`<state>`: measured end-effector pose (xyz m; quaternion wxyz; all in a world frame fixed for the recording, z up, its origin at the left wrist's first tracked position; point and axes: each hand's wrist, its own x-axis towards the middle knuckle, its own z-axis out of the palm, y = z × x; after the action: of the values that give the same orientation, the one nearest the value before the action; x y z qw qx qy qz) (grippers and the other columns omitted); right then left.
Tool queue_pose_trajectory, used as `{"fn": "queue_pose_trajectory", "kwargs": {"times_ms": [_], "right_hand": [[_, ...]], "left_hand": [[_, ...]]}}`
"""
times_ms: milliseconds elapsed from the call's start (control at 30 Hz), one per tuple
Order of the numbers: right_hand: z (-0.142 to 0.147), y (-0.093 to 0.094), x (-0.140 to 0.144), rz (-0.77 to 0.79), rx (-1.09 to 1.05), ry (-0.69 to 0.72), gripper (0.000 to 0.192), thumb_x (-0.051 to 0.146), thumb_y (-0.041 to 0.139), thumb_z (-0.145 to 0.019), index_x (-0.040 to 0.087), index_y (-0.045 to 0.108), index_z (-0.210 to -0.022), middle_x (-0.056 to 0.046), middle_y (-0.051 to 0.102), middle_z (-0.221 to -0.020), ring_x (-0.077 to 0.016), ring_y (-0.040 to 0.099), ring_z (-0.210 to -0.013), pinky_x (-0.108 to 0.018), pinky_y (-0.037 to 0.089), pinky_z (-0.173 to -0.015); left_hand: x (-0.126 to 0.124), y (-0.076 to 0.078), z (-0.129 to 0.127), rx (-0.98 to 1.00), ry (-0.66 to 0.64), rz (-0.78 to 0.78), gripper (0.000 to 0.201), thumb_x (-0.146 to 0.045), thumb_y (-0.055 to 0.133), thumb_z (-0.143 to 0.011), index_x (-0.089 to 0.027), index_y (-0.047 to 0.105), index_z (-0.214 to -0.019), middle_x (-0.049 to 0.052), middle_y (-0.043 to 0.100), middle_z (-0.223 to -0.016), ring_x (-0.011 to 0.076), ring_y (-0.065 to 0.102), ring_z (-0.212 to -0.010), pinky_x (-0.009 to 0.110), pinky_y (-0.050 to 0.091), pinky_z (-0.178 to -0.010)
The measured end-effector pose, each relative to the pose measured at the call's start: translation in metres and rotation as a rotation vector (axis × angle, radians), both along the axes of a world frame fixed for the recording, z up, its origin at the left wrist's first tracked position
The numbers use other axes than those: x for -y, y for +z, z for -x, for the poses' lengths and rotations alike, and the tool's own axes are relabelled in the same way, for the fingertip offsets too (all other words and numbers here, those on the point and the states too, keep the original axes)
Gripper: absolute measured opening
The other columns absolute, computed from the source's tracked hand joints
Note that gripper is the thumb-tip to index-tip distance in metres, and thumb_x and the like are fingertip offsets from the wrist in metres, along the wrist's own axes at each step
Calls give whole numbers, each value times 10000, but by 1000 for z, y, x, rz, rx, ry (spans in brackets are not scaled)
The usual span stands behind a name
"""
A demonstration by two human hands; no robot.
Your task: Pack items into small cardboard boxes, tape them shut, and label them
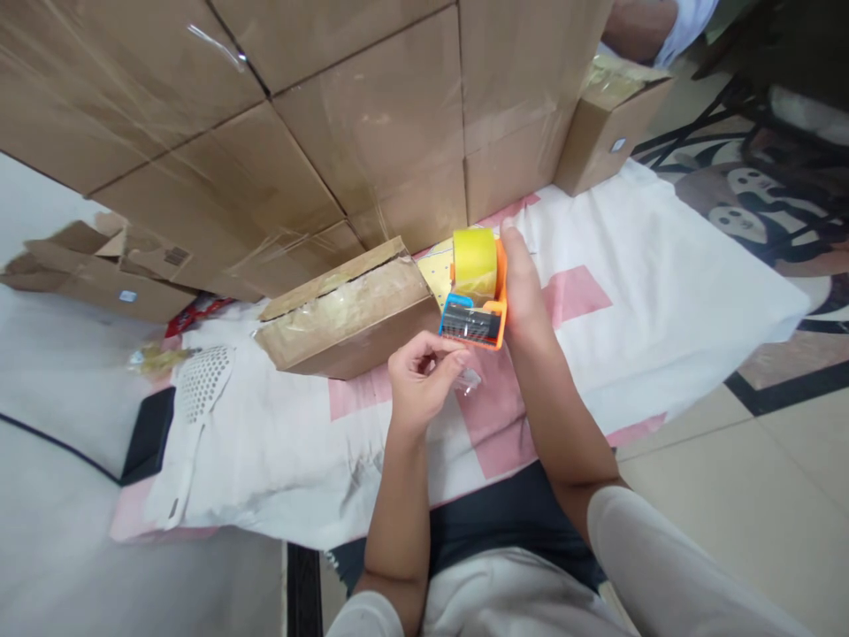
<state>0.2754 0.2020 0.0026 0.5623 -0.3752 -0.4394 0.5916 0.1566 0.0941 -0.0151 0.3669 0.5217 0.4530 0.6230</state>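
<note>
An orange and blue tape dispenser (502,305) with a wide yellow roll of tape (475,257) is gripped in my right hand (523,287). My left hand (421,376) is closed in a pinch just below the dispenser's blade end. From its fingertips hangs a crumpled bit of clear tape (468,380). Left of the dispenser lies a cardboard box (358,318) with tape along its narrow upper face. Part of a pale yellow dotted sheet (434,270) shows between the box and the roll.
Stacked, taped cartons (371,124) form a wall behind. An opened carton (99,265) stands left, another box (607,124) right. A white fly swatter (207,380) and a black flat device (149,433) lie on the white-and-pink cloth (265,460). Another person's limb (640,31) shows top right.
</note>
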Motion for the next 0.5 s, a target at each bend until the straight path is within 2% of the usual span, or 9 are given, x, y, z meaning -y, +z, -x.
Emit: {"fn": "queue_pose_trajectory", "kwargs": {"times_ms": [200, 367, 500], "right_hand": [[6, -6, -8, 38, -19, 41, 753, 902, 279, -872, 233, 623, -867, -87, 713, -891, -278, 704, -1066, -405, 604, -779], [7, -16, -12, -1, 22, 0, 670, 849, 406, -894, 224, 646, -909, -71, 719, -871, -275, 712, -1036, -392, 603, -779], [8, -20, -13, 2, 43, 32, 667, 863, 477, -855, 224, 658, -915, -73, 720, -845, -289, 713, -1011, -406, 598, -778]], "left_hand": [[-6, -9, 3, -18, 17, -58, 312, -447, 814, -822, -174, 711, -710, -12, 640, -582, 80, 541, -498, 192, 398, -486], [-6, -10, 4, -14, 14, -44, 337, -473, 807, -823, -172, 702, -711, -13, 625, -585, 81, 524, -498, 200, 385, -479], [-8, -11, 5, 9, 13, -72, 303, -442, 809, -831, -179, 710, -720, -25, 599, -572, 70, 497, -486, 196, 378, -478]]}}
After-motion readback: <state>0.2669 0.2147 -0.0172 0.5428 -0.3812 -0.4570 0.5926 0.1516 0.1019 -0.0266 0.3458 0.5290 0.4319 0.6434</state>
